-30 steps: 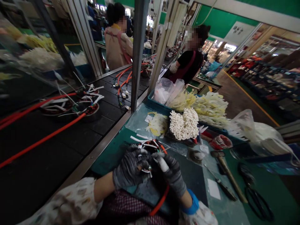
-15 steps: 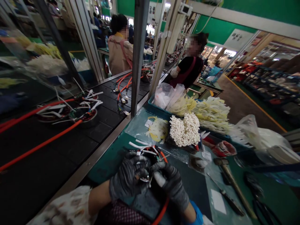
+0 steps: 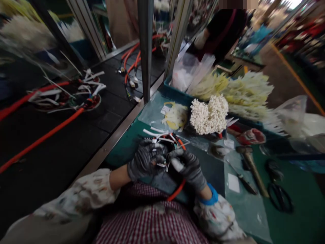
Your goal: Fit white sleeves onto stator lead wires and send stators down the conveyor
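A ring-shaped motor stator (image 3: 170, 138) lies on the bench in front of me. White sleeves (image 3: 150, 132) stick out of its far side, and an orange cable (image 3: 177, 190) passes under my right hand. My left hand (image 3: 146, 161), in a grey striped glove, is closed with its fingers curled at the stator's near left side. Opposite it, my gloved right hand (image 3: 188, 168) pinches at thin wires (image 3: 167, 165) between the two hands. The fingers cover much of the near rim, and the wire ends are blurred.
On the right lie a hammer (image 3: 254, 169), a screwdriver-like tool (image 3: 242, 178) and black-handled scissors (image 3: 280, 196). White tubing (image 3: 209, 115) is bundled behind, beside a bin of yellowish sleeves (image 3: 243, 91). Left, a black conveyor (image 3: 76, 145) carries more stators. A co-worker (image 3: 225, 30) stands beyond.
My view has tilted down, so the bench and hands sit higher and my checked apron shows. Both hands keep nearly the same grip at the stator.
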Motion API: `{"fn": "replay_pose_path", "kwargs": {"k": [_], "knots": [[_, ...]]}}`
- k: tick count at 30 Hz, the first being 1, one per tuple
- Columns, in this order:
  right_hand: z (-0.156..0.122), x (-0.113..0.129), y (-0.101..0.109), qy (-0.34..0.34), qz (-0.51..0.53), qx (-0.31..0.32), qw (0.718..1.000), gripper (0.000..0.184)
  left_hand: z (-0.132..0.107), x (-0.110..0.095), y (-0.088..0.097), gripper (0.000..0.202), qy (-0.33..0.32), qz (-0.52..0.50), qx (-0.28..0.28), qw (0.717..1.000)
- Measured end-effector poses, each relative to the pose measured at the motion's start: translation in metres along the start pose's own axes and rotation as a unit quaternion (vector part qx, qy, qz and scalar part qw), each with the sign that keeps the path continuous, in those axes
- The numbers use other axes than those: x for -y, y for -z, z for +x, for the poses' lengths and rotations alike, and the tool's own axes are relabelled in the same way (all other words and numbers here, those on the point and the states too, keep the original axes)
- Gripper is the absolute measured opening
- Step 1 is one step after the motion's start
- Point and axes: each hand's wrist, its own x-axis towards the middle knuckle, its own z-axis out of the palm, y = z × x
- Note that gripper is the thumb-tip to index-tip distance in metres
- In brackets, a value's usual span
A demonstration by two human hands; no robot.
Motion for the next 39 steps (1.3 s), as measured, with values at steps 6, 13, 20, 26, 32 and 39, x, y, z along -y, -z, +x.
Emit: {"fn": "replay_pose_path", "kwargs": {"k": [6, 13, 20, 26, 32, 39], "knots": [[0.003, 0.008, 0.005, -0.032, -0.005, 0.023, 0.999, 0.011, -0.005, 0.003, 0.003, 0.02, 0.01, -0.016, 0.04, 0.999], [0.002, 0.009, 0.004, -0.022, -0.032, 0.04, 0.998, 0.014, -0.013, 0.007, 0.001, 0.017, 0.034, -0.028, 0.111, 0.993], [-0.011, -0.009, 0.006, 0.097, -0.072, 0.127, 0.985, 0.02, -0.002, -0.001, 0.0, 0.012, 0.014, 0.008, 0.02, 1.0], [-0.025, -0.029, -0.003, 0.113, -0.079, 0.1, 0.985, 0.024, -0.007, 0.0, -0.011, 0.026, 0.026, -0.013, -0.021, 0.999], [-0.028, -0.02, 0.005, 0.236, -0.12, 0.156, 0.952, 0.029, -0.018, 0.002, -0.021, 0.016, 0.046, -0.046, -0.015, 0.998], [-0.007, -0.017, -0.026, 0.092, -0.042, 0.047, 0.994, 0.029, -0.014, -0.005, -0.024, 0.009, 0.053, -0.047, -0.067, 0.995]]}}
